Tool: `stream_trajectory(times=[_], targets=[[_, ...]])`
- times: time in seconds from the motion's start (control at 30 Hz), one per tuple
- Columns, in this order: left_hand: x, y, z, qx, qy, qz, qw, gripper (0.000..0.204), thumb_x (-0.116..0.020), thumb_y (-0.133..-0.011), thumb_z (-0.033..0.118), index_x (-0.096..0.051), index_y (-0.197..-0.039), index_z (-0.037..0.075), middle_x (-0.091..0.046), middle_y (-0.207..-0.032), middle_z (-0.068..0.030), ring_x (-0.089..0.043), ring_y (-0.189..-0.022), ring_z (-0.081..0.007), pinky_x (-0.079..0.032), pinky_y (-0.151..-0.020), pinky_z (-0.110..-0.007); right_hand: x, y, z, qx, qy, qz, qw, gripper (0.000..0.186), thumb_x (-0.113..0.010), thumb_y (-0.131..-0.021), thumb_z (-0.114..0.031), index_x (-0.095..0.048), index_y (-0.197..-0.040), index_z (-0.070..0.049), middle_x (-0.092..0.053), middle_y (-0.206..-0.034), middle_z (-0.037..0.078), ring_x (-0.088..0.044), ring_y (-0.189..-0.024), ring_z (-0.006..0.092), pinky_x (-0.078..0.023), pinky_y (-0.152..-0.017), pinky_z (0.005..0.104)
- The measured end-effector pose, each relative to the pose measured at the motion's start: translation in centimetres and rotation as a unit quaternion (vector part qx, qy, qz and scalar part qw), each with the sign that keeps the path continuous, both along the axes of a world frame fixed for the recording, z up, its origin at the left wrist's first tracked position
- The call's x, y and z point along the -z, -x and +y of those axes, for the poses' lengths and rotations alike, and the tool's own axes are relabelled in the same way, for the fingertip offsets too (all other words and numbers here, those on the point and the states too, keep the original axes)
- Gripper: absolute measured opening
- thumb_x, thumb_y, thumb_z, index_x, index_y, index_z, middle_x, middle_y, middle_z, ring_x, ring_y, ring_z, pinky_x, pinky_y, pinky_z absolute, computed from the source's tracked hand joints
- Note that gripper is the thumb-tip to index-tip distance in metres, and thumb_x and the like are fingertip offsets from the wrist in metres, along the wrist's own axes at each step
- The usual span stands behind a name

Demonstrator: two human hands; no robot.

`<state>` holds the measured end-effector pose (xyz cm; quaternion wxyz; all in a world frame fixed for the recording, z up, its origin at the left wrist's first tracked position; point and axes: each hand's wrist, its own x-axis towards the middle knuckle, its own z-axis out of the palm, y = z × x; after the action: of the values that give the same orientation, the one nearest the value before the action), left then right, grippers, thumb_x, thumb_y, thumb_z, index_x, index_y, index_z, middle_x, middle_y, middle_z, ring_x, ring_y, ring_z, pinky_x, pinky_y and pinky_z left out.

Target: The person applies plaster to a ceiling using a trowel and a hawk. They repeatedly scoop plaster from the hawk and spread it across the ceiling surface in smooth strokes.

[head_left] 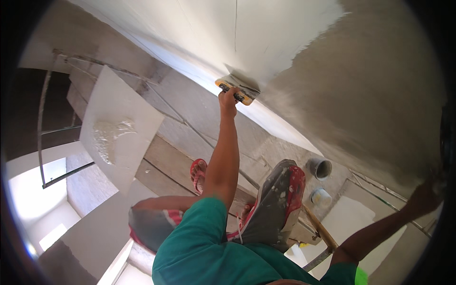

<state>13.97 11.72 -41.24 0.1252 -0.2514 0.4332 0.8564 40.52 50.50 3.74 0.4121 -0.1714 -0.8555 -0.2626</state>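
Note:
My left hand (228, 100) is closed round the yellow-and-black handle of a wide plastering trowel (243, 85). The trowel's blade lies against the wall, on its smooth white coat (266, 33), close to the wall's lower edge. Grey uncoated wall (365, 95) borders the white to the right. At the far right rim, my right hand (425, 197) is raised beside the grey wall. Its fingers are dim and cut off by the dark rim, so their hold is unclear. A pale board (137, 102) with a wet white heap of putty (113, 137) is on the left.
Wooden planks (166, 161) lie under my feet in red flip-flops (198, 172). A grey bucket (320, 168) and a smaller pale container (321, 197) stand beyond my right knee. Metal scaffold bars (44, 123) rise at the left; a wooden pole (320, 228) slants at lower right.

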Motion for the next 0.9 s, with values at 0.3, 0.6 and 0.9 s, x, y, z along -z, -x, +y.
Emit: stream_trajectory(times=[0.3,0.6,0.9], targets=[[-32.9,1.5,0.6,0.013,0.161,0.134,0.978,0.018,-0.063,-0.069,0.013,-0.057,-0.077,-0.003,-0.055,-0.067,-0.0086,-0.049,-0.047,-0.0148,-0.037,-0.04,-0.026,-2.1,4.0,-8.1,-0.03,0.23,0.115,0.966,0.046,-0.07,-0.072,-0.023,-0.054,-0.11,-0.003,-0.061,-0.101,0.016,-0.059,-0.092,0.0346,-0.045,-0.076,0.0407],[-55.6,-3.6,1.4,0.027,0.202,0.295,0.933,0.019,-0.053,-0.078,0.018,-0.052,-0.065,0.004,-0.049,-0.054,-0.0039,-0.044,-0.044,-0.0136,-0.036,-0.042,-0.027,-3.2,3.9,-9.1,-0.033,0.281,0.107,0.953,0.05,-0.073,-0.072,-0.033,-0.056,-0.107,-0.002,-0.063,-0.098,0.016,-0.061,-0.088,0.0326,-0.046,-0.074,0.0378],[-21.5,-3.0,-10.1,-0.124,0.031,0.062,0.99,0.022,-0.059,-0.073,0.0,-0.054,-0.094,-0.001,-0.058,-0.086,-0.0075,-0.059,-0.078,-0.0208,-0.051,-0.07,-0.033,-0.4,4.0,-3.9,-0.027,0.041,0.042,0.998,0.039,-0.066,-0.078,-0.03,-0.056,-0.115,-0.021,-0.063,-0.1,0.011,-0.062,-0.09,0.0274,-0.05,-0.073,0.0371]])
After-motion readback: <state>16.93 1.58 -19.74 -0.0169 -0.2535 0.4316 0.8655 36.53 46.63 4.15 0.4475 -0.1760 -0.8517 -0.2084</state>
